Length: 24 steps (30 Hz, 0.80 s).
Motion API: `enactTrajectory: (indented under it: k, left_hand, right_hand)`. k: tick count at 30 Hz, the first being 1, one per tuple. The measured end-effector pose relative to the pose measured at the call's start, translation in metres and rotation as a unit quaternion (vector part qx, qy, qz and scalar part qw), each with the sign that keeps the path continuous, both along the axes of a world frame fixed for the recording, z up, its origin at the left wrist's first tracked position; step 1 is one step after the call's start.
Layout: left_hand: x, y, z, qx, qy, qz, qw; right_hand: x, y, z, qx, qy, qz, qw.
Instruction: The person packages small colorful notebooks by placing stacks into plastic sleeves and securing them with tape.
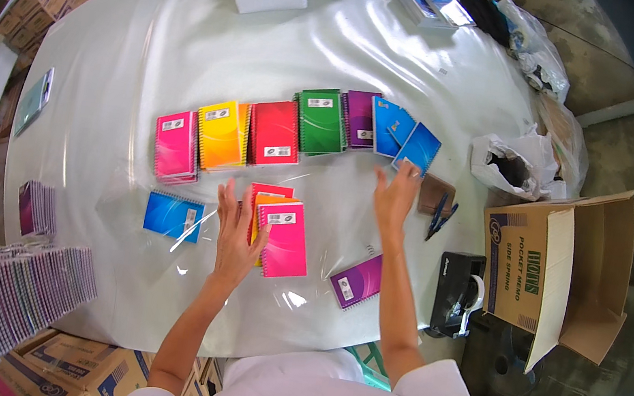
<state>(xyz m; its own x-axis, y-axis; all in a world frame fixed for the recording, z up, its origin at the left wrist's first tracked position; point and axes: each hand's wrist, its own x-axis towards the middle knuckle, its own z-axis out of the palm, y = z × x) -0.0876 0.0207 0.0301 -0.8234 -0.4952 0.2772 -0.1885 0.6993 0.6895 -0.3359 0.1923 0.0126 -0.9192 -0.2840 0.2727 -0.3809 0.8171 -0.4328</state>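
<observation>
My left hand [235, 228] rests with fingers spread at the left edge of a small fanned stack: a pink spiral notebook [287, 243] on top, with orange and red ones below. Its thumb touches the pink cover. My right hand [396, 196] reaches forward, thumb apart, fingertips at the lower edge of a blue notebook [419, 148]. Beyond my hands runs a row of notebook piles: pink [175, 148], yellow [219, 138], red [275, 130], green [320, 123], purple [361, 114] and blue [386, 122]. Single blue [168, 215] and purple [358, 280] notebooks lie nearer.
A tape dispenser [453, 296] stands by the right table edge, beside an open cardboard box [516, 265]. Pens [438, 220] and a brown wallet-like item [431, 192] lie near my right hand. Stacked spiral notebooks [23, 298] fill the left edge. Plastic bags [515, 162] sit far right.
</observation>
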Motion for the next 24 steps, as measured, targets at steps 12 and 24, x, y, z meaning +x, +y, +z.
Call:
enactTrajectory:
  k: [12,24]
  left_hand:
    - [-0.166,0.024,0.028,0.14,0.01,-0.174,0.975]
    - [-0.159,0.044,0.014,0.416,0.012,-0.125,0.901]
  right_hand:
    - [-0.113,0.045,-0.01,-0.338,-0.193,-0.057,0.919]
    - [0.03,-0.012,0.037,-0.398,-0.131,0.13,0.899]
